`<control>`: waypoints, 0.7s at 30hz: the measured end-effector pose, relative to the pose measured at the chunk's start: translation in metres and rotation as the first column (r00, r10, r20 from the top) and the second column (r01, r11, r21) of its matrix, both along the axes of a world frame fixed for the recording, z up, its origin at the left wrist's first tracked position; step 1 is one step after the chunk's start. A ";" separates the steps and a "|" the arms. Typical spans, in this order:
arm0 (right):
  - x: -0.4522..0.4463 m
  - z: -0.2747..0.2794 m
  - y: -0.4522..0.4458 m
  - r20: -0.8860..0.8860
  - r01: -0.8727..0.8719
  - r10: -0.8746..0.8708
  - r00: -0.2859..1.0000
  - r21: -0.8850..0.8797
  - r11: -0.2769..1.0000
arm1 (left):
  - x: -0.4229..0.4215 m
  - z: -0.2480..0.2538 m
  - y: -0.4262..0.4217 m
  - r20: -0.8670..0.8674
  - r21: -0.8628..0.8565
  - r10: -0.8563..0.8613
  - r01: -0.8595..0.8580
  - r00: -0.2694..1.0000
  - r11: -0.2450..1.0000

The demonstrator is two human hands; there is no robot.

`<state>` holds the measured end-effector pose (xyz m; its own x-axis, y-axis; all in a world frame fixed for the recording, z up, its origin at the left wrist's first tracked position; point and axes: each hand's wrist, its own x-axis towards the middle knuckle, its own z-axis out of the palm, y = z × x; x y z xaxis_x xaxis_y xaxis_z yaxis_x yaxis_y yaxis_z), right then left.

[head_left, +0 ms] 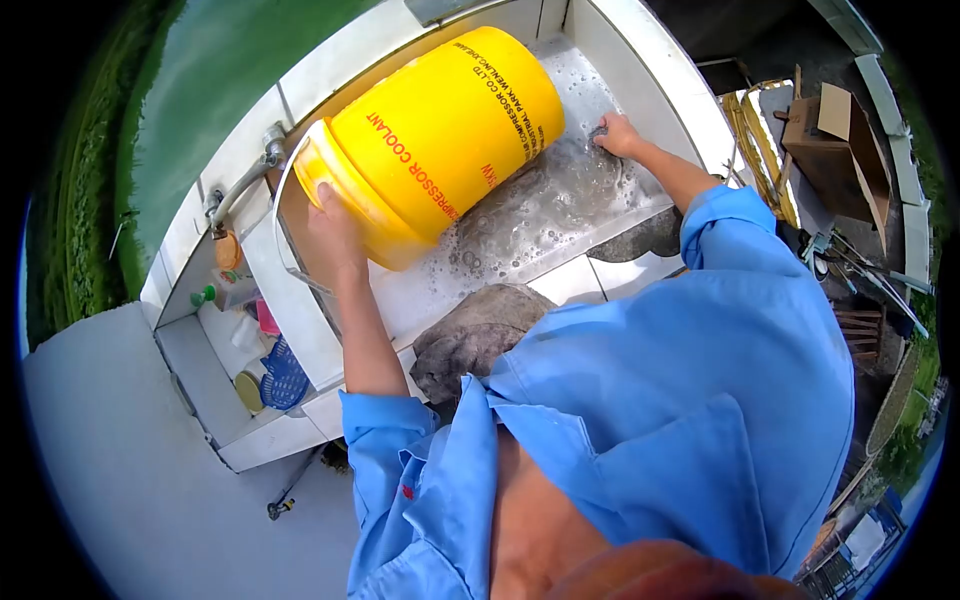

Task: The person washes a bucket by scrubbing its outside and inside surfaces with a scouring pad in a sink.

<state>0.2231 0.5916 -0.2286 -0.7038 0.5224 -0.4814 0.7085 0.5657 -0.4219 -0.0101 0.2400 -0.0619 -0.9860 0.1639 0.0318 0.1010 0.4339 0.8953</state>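
Note:
A yellow bucket point(450, 125) with red and black lettering lies tilted in a white tiled basin point(640, 70). Its ribbed rim end faces lower left, towards me, and a white handle point(278, 225) hangs beside it. My left hand point(335, 225) grips the bucket at that rim, with the thumb on the outer side. At the basin's right side, just above the foamy water point(560, 190), my right hand point(620, 136) is closed. A small dark thing shows at its fingertips, too unclear to name. Grey soapy water and bubbles cover the basin floor beneath the bucket.
A metal tap point(272, 145) and hose are on the basin's left wall. A side compartment holds a blue plastic basket point(284, 376) and a bottle point(232, 290). Dark stones point(480, 330) lie along the near edge. A cardboard box point(835, 140) stands at right; green water lies beyond.

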 end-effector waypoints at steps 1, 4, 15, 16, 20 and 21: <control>-0.002 0.000 0.001 0.068 0.096 -0.103 0.992 0.105 0.990 | 0.006 0.007 0.001 0.020 -0.013 -0.009 0.009 1.000 1.000; -0.007 -0.001 -0.034 0.334 -0.181 0.111 0.936 0.187 0.965 | -0.001 -0.014 -0.011 -0.119 -0.230 -0.006 -0.021 0.993 0.973; -0.059 0.157 -0.166 -0.697 -0.635 0.538 0.474 0.152 0.757 | 0.062 -0.031 -0.019 -0.087 0.147 0.024 -0.011 0.996 0.989; -0.068 0.158 -0.168 -0.707 -0.591 0.600 0.374 0.316 0.742 | 0.065 -0.036 -0.022 -0.080 0.180 0.010 0.005 0.997 0.984; -0.088 0.152 -0.141 -0.700 -0.477 0.682 0.213 0.534 0.698 | 0.083 -0.048 -0.036 -0.101 0.084 -0.087 0.096 0.991 0.992; -0.095 0.154 -0.126 -0.724 -0.396 0.638 0.264 0.521 0.756 | 0.090 -0.048 -0.034 -0.154 0.087 -0.076 0.090 0.985 0.992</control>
